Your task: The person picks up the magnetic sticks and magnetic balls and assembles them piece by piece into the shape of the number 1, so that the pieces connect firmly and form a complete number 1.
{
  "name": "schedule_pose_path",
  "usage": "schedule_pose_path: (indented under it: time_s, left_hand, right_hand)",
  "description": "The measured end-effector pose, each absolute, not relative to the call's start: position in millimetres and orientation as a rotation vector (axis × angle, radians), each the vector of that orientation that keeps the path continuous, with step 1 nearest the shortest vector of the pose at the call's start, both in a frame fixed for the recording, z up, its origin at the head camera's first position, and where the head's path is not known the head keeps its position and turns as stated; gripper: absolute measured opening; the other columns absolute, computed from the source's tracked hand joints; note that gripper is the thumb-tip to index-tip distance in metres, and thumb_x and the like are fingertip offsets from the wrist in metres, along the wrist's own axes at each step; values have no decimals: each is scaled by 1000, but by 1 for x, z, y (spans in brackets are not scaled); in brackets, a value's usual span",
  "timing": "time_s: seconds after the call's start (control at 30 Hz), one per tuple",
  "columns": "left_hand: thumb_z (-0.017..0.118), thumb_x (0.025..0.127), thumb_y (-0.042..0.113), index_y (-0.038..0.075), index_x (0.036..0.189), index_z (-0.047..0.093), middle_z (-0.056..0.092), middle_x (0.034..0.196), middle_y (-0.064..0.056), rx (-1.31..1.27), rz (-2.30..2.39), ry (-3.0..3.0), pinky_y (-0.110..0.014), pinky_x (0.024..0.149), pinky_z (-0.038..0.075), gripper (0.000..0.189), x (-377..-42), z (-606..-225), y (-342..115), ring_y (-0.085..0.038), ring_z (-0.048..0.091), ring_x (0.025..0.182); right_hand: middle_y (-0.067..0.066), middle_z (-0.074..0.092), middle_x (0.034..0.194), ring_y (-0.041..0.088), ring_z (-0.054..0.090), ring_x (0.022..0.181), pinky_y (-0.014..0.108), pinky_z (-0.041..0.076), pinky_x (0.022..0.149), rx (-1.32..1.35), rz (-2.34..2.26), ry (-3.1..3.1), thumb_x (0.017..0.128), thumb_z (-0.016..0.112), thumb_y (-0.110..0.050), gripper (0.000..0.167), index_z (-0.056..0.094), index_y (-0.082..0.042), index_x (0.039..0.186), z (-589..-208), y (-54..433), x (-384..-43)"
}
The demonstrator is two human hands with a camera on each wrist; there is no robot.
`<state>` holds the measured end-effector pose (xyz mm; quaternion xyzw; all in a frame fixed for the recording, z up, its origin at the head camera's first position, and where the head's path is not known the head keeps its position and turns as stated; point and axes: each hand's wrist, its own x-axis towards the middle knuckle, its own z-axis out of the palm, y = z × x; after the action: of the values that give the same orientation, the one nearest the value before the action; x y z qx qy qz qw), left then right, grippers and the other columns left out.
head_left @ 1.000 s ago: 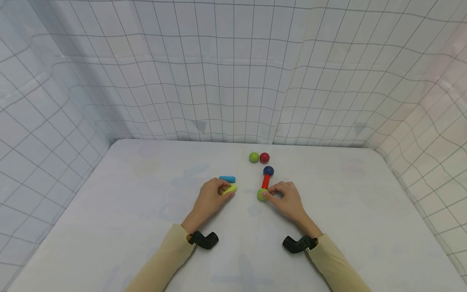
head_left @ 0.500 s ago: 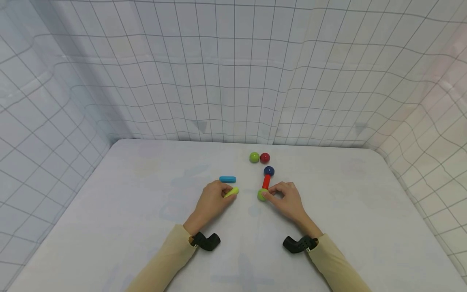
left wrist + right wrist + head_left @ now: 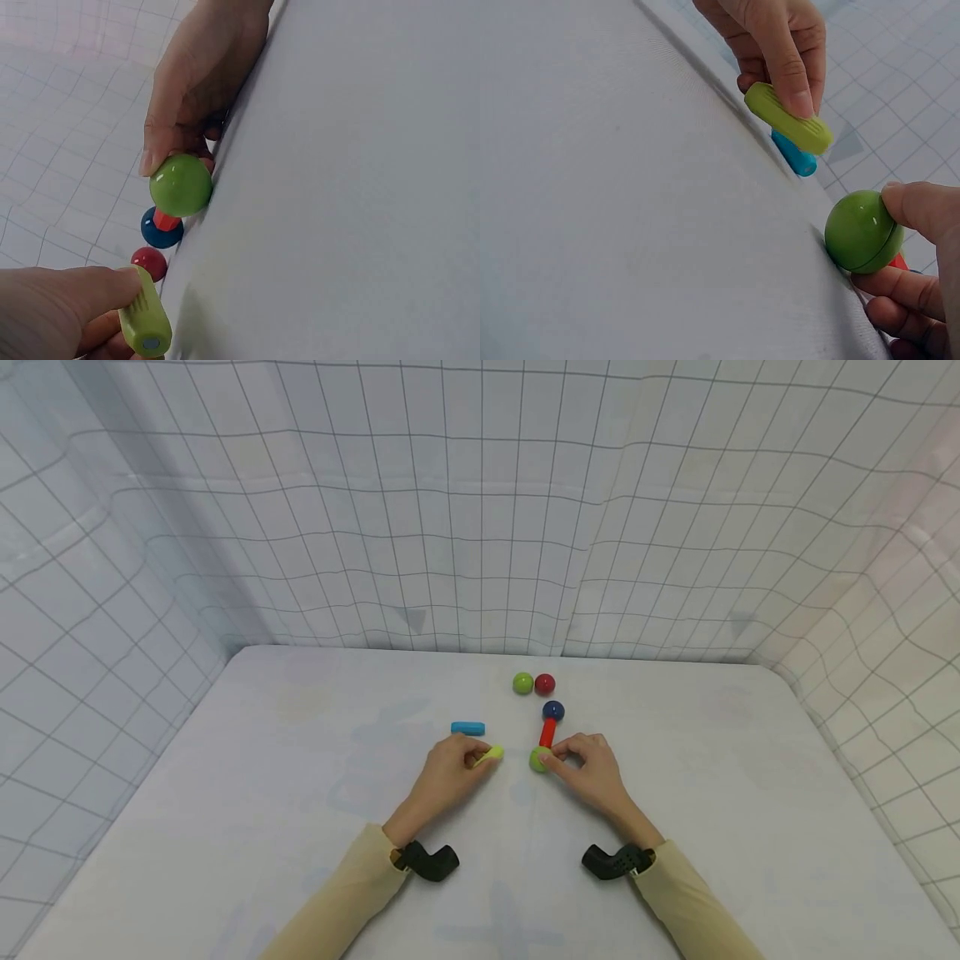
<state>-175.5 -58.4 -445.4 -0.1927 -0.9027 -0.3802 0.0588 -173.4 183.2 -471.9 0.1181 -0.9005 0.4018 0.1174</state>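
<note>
My left hand (image 3: 448, 775) pinches a yellow-green rod (image 3: 145, 319) between thumb and fingers. A grey disc shows on the rod's end in the left wrist view. My right hand (image 3: 594, 777) holds a green ball (image 3: 862, 231) by its side, thumb on one side and fingers on the other. From that ball a red rod (image 3: 548, 732) runs away from me to a dark blue ball (image 3: 553, 711), the three in one line. The yellow-green rod is apart from the green ball, to its left.
A blue rod (image 3: 468, 728) lies on the white table (image 3: 225, 793) just beyond my left hand. Farther back, a second green ball (image 3: 522, 683) and a red ball (image 3: 545, 684) sit side by side. A white grid-patterned curtain (image 3: 480, 510) hangs behind the table.
My left hand has moved to the right with the yellow-green rod, closer to the green ball, uncovering more of the blue rod. My right hand has stayed in place on the green ball.
</note>
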Motion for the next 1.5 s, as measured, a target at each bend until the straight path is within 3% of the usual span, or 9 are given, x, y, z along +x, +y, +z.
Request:
schedule_pose_path:
  time_s: [0.23,0.53,0.8,1.5]
  left_hand:
    - [69,89,17,4,100,67,63,87,-2,-590,-1257,-2728,-25,63,45,17,-170,-444,-51,-10,54,71]
    - [72,86,25,3,97,72,69,81,1,-552,-1502,-2848,-24,59,48,25,-168,-444,-47,-6,60,67]
    - [75,84,25,0,97,72,69,74,-1,-486,-1806,-2877,-25,56,50,28,-165,-443,-42,-12,64,58]
    - [76,81,26,1,94,74,66,64,3,-460,-1839,-2877,-26,54,51,28,-159,-445,-31,-12,63,54]
  right_hand:
    - [-5,65,82,20,46,85,36,34,72,348,1179,-2629,80,76,-28,18,72,-11,83,-471,184,-174]
    - [-4,65,83,20,46,85,36,34,73,349,1175,-2638,81,75,-29,18,72,-11,84,-471,183,-174]
    - [-3,65,83,20,47,85,36,34,73,371,1157,-2633,81,75,-28,18,72,-11,84,-471,183,-174]
    - [-4,63,82,20,46,85,36,34,73,359,1156,-2653,82,74,-30,19,72,-11,85,-470,183,-172]
